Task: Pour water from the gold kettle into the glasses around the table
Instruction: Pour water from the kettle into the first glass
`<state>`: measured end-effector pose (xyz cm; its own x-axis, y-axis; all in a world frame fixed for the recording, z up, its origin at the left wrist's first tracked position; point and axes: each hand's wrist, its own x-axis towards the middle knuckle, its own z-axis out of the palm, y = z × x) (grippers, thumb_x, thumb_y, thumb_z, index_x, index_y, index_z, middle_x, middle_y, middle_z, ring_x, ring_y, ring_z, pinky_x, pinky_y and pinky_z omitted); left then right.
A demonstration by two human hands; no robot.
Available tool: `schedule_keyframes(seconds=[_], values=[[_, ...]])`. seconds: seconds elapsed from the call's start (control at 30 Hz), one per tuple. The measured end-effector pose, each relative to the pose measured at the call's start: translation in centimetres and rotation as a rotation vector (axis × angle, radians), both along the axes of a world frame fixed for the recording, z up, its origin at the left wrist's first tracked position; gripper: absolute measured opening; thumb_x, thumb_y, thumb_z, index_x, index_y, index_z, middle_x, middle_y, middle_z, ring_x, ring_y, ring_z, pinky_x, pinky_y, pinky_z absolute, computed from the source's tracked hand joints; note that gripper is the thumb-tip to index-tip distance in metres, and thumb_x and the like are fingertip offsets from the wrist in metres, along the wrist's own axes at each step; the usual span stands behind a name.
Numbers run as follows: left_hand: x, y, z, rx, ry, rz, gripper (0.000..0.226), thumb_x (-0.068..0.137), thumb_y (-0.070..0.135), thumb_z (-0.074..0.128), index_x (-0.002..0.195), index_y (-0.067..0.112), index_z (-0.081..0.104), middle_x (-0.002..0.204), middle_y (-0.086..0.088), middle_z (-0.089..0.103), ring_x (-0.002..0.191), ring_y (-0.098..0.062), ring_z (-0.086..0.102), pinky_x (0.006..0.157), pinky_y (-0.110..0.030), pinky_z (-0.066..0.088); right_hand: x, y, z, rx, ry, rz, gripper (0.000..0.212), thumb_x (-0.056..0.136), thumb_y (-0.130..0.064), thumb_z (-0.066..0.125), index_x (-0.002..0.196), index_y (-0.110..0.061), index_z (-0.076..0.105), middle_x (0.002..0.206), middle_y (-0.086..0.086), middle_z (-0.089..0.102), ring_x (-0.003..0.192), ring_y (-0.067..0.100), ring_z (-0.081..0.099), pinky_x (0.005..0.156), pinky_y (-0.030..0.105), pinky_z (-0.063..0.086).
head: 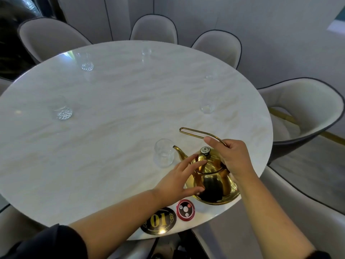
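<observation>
The gold kettle [214,180] stands on the round marble table [115,116] near its front right edge, spout pointing left toward a clear glass [164,153]. My right hand [231,156] grips the kettle's thin wire handle. My left hand [179,178] rests against the kettle's left side with fingers spread. More clear glasses ring the table: one at the left [62,109], one at the back left [86,62], one at the back [146,51], and two at the right [208,104] [210,76].
A black "01" table marker [158,220] and a red round call button [185,209] lie at the front edge beside the kettle. Grey upholstered chairs [306,109] surround the table on all sides.
</observation>
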<state>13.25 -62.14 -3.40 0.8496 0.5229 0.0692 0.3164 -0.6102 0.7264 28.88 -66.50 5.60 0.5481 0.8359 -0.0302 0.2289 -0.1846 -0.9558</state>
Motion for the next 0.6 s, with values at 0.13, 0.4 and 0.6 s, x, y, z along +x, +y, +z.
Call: schedule_keyframes(seconds=[0.13, 0.4, 0.6], values=[[0.3, 0.0, 0.0, -0.035, 0.003, 0.049, 0.069, 0.086, 0.05, 0.059, 0.136, 0.052, 0.011, 0.157, 0.016, 0.006, 0.141, -0.012, 0.023, 0.109, -0.027, 0.029, 0.1, 0.8, 0.1, -0.041, -0.066, 0.048, 0.053, 0.078, -0.04, 0.074, 0.037, -0.024, 0.045, 0.033, -0.01, 0.037, 0.039, 0.008, 0.037, 0.054, 0.028, 0.038], [0.3, 0.3, 0.0, -0.04, -0.046, 0.09, 0.067, 0.084, 0.051, 0.06, 0.135, 0.051, 0.017, 0.156, 0.01, 0.015, 0.137, -0.012, 0.032, 0.106, -0.021, 0.031, 0.1, 1.8, 0.5, -0.107, -0.175, 0.089, 0.051, 0.075, -0.051, 0.071, 0.053, -0.01, 0.052, 0.047, 0.001, 0.042, 0.05, 0.015, 0.042, 0.058, 0.03, 0.041], [0.4, 0.4, -0.2, -0.071, -0.04, 0.105, 0.068, 0.084, 0.049, 0.062, 0.14, 0.044, 0.023, 0.155, 0.01, 0.017, 0.136, -0.012, 0.033, 0.102, -0.014, 0.027, 0.1, 1.9, 0.7, -0.091, -0.147, 0.098, 0.053, 0.077, -0.044, 0.074, 0.044, -0.016, 0.042, 0.033, -0.01, 0.034, 0.041, 0.008, 0.034, 0.053, 0.027, 0.037]])
